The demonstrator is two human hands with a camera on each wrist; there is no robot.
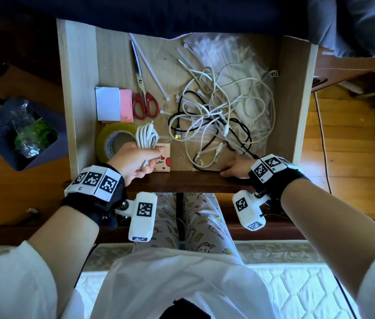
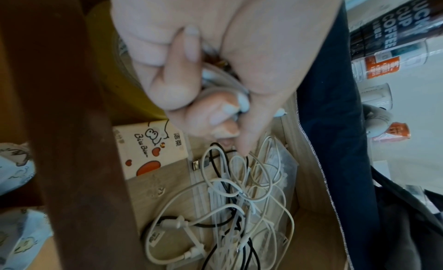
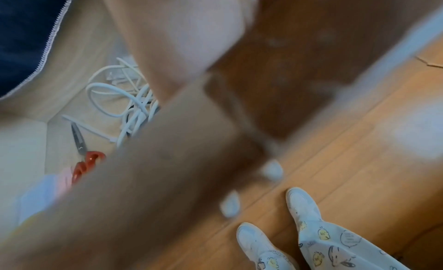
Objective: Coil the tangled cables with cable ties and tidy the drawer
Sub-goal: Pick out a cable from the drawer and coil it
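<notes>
My left hand (image 1: 133, 162) grips a coiled white cable (image 1: 146, 139) over the front left of the open drawer (image 1: 76, 88); in the left wrist view its fingers (image 2: 182, 80) wrap around the coil (image 2: 223, 80). A tangle of white and black cables (image 1: 216, 116) (image 2: 239, 198) (image 3: 124, 96) fills the drawer's right half, partly lying on a clear bag of white cable ties (image 1: 223, 54). My right hand (image 1: 234, 169) sits low at the drawer's front right, by a black cable and a loose tie (image 1: 193, 169). The right wrist view is blurred and hides its fingers.
Red-handled scissors (image 1: 144, 97) (image 3: 84, 156), two long loose cable ties (image 1: 149, 65), white and pink note pads (image 1: 108, 103), a yellow tape roll (image 1: 110, 139) and a small heart-printed box (image 1: 164, 160) (image 2: 148, 149) lie on the left. A bin (image 1: 21, 132) stands on the floor left.
</notes>
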